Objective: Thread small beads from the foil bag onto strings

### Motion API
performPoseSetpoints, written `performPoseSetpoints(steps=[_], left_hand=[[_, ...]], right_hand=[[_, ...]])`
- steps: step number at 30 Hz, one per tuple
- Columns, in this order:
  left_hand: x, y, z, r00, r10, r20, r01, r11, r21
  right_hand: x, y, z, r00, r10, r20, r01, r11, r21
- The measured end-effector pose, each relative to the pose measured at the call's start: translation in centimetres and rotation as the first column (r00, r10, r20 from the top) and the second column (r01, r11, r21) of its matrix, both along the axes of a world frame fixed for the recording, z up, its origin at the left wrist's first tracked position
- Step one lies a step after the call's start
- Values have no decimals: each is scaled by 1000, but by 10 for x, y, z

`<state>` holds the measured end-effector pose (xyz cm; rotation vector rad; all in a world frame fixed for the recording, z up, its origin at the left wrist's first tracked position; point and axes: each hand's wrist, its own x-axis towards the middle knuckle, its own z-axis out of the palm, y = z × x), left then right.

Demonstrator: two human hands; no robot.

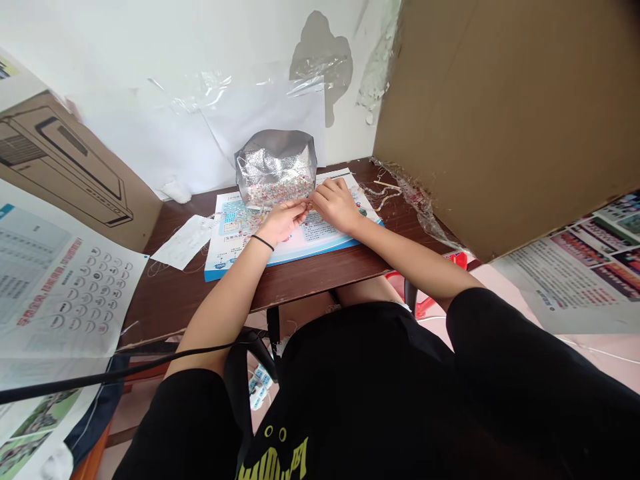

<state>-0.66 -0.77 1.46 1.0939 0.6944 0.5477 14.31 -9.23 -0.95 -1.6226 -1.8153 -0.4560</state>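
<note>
The left hand [283,222], with a black wristband [263,242], and the right hand [334,205] meet in narrow pinches just beside the mouth of a foil bag [276,167]; whatever they hold is too small to tell. The bag stands on a printed board [240,259] on the counter [320,283], filled with tiny beads [275,193]. It looks light, soft and crinkly, best taken by its upper edge, and the loose beads seem easy to spill. The board's blue-and-white print is too small to read.
</note>
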Motion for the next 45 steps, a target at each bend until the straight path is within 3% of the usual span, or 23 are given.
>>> performPoseSetpoints(steps=[14, 30, 37, 45], left_hand=[[0, 2, -2, 1000, -9, 0, 9, 1000, 12], [0, -2, 1, 1000, -15, 6, 15, 1000, 8], [0, -4, 4, 1000, -15, -6, 15, 1000, -2], [0, 1, -3, 999, -37, -14, 38, 998, 48]], right_hand=[[0, -3, 5, 998, 20, -55, -20, 1000, 8], [0, -3, 6, 999, 33, -12, -33, 999, 4], [1, 0, 2, 1000, 28, 10, -28, 1000, -1], [6, 4, -5, 993, 90, -76, -90, 996, 8]])
